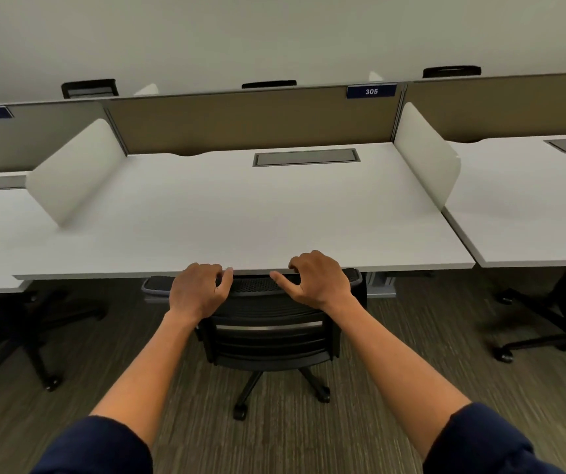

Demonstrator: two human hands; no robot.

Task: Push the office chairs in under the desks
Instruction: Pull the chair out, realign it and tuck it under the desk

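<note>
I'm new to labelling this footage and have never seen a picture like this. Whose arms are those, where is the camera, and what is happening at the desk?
There is no machine here. The single picture comes from a wide-angle camera worn on a person's head, looking forward and down, so the two arms are the wearer's own. The left hand and right hand rest on the top of the backrest of a black office chair, fingers curled loosely rather than clamped. The chair's seat is already under the white desk, with its backrest at the desk's front edge. The desk top carries only a grey cable hatch; white side dividers stand at its edges. A blue sign reads 305.
</note>
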